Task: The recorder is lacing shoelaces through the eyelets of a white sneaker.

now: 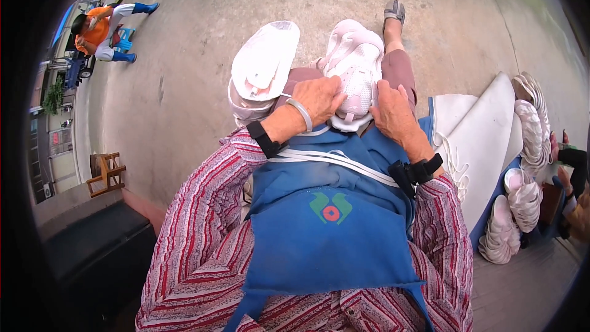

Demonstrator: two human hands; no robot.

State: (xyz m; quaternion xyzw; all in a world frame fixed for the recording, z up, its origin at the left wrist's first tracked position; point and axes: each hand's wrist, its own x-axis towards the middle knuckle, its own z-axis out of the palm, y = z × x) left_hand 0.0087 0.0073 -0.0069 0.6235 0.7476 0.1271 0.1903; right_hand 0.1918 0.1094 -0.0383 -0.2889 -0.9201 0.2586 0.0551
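A pale pink and white shoe upper (358,61) lies across my lap, its tabbed end toward me. My left hand (316,99) grips its left edge with bent fingers. Against the right edge, my right hand (394,110) holds it between thumb and fingers, the fingertips partly hidden. To the left of the upper, a stack of white, rounded shoe pieces (268,52) rests by my left thigh. White laces (341,161) run across my blue apron (326,240), below both hands.
At right, a white sheet (479,123) covers a blue-edged surface, with loose white laces (452,160) on it. Several stacks of shoe uppers (524,193) stand beyond, near another person's hands (564,178). Far left are a seated person (98,34) and a wooden stool (107,174).
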